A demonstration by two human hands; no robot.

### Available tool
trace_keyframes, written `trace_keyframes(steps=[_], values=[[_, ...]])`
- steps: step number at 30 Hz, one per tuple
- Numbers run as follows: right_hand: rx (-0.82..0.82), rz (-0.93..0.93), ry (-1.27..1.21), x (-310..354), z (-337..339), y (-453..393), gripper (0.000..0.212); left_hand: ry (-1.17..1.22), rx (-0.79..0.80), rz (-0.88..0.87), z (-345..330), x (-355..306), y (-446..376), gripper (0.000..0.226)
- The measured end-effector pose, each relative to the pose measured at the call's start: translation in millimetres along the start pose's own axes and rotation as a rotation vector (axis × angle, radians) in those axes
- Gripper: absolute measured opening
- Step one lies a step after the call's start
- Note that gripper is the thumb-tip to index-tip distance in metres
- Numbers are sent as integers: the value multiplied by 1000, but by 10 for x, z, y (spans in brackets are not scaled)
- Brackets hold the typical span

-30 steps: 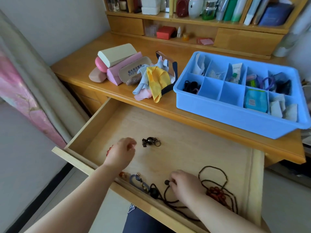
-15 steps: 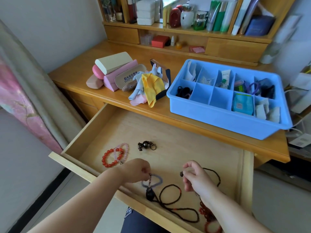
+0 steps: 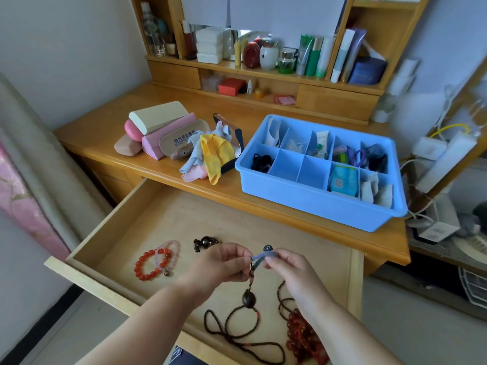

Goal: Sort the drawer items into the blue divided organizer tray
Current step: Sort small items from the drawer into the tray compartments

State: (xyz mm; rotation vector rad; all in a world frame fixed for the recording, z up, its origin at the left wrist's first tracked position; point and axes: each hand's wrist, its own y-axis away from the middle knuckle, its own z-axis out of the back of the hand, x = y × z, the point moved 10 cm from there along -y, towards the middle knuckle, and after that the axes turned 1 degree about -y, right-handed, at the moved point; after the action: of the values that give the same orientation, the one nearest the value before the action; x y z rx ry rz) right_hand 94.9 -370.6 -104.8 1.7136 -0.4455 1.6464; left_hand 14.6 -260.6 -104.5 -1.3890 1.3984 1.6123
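Beaded necklace (image 3: 249, 299), pinched at its blue-grey loop by left hand (image 3: 224, 262) and right hand (image 3: 290, 270) above the open drawer (image 3: 163, 206), looks light, limp and tangle-prone, so gathering its trailing strands seems wise.

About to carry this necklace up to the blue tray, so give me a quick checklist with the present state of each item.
1. Both hands grip the blue band: left hand and right hand pinch the blue band: ok.
2. Necklace free of the red bead pile: cannot tell.
3. Dark bead necklace lifted off the drawer: not ok, its loops lie on the floor.
4. Vacant slot in the blue tray: ok, two front middle ones.
5. Red bracelet apart from the necklace: ok.
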Motion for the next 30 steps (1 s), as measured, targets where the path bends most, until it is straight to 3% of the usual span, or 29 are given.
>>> trace_keyframes(steps=[3, 5, 8, 11, 14, 17, 21, 25, 28, 30], values=[[74, -41, -437, 8, -128, -4, 25, 59, 72, -63, -145, -125, 5, 13], [114, -70, -557, -6, -223, 7, 29, 71, 84, -80, -193, -173, 5, 19], [75, -104, -523, -62, -207, 6, 31, 182, 45, -60, -196, -131, -9, 18], [57, -141, -375, -133, -182, 28, 30, 371, -37, -51, -169, -72, -30, 4], [98, -167, -155, -196, -212, 85, 17, 443, -150, -72, -57, -102, -55, 16], [120, -177, -48, -247, -195, 114, 16, 286, -232, -96, 62, -260, -42, 21], [42, -301, -211, -393, -7, 110, 31, -132, -432, -244, 344, -835, -2, 26], [34, -323, -305, -368, 94, 59, 32, -246, -393, -484, 306, -1642, -133, 30], [79, -235, -146, -207, 115, 34, 33, -334, -336, -461, 232, -1917, -510, 32], [90, -166, 62, -98, 158, 28, 35, -523, -280, -418, 156, -1955, -769, 34]])
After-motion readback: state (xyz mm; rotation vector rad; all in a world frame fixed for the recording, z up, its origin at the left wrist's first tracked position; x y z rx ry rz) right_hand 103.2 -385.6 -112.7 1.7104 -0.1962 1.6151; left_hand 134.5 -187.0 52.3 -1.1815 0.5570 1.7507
